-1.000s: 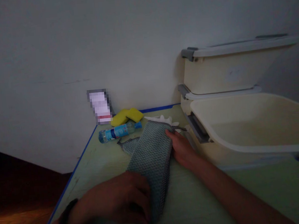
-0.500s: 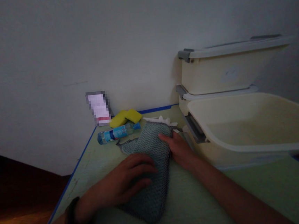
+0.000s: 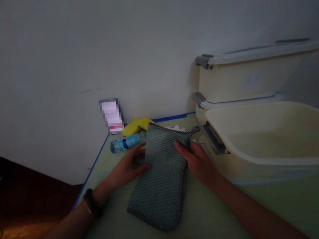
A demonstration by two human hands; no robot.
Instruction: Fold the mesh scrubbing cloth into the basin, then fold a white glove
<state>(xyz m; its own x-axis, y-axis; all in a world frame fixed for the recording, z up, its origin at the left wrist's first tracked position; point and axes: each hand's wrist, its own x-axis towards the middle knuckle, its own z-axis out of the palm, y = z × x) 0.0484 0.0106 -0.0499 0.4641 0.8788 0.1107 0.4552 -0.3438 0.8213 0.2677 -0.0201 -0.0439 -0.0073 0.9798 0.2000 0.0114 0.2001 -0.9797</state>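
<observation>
While the grey cloth (image 3: 161, 178) lies mid-frame on the table (image 3: 240, 209), the left hand (image 3: 128, 167) rests spread on its left edge (beside a bottle (image 3: 125, 143)) and the right hand (image 3: 199, 162) pinches its upper corner.

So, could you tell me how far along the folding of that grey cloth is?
Done: the grey knitted cloth already looks doubled into a long strip on the green table. In hand: the right hand pinches its far corner, raised off the table, while the left hand rests at its left edge. Left: the far end is not laid flat, and the cloth sits outside the open tub.
</observation>
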